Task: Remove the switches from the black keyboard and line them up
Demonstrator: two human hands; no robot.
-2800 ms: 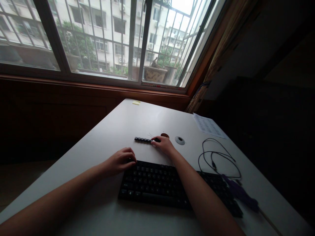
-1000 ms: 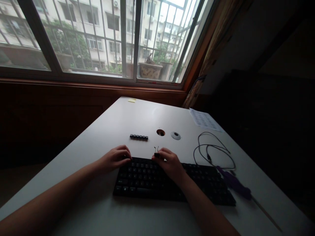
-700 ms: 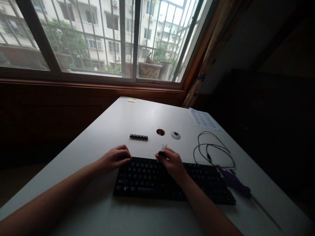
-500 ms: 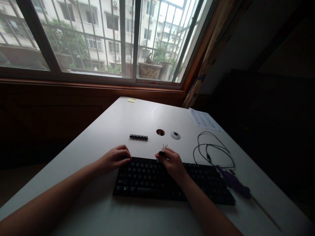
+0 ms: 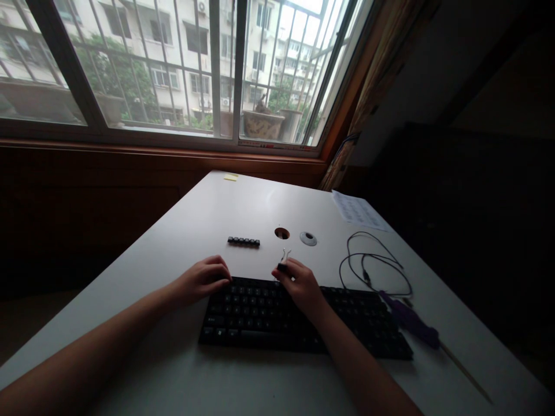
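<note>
A black keyboard [image 5: 281, 338] lies on the white table in front of me. At its back left corner is my left hand [image 5: 207, 278], with fingers curled against the keyboard's edge. My right hand [image 5: 302, 287] is above the back middle of the keyboard, pinching a black binder clip [image 5: 282, 266]. The clip's silver wire handles point up and away from me. Beyond the keyboard lies a short row of black keycaps [image 5: 243, 241]. My right hand and forearm hide some of the keys.
Near a cable hole [image 5: 282, 233] lies its grey cover [image 5: 308, 238]. To the right are a coiled black cable [image 5: 376, 254], a purple object with a thin rod [image 5: 411, 323] and printed paper [image 5: 358, 209]. Yellow sticky notes [image 5: 230, 177] lie at the far edge, below a barred window [image 5: 186, 69].
My right hand has turned the binder clip slightly, so its wire handles show more clearly and stand more upright. My left hand stays at the keyboard's corner.
</note>
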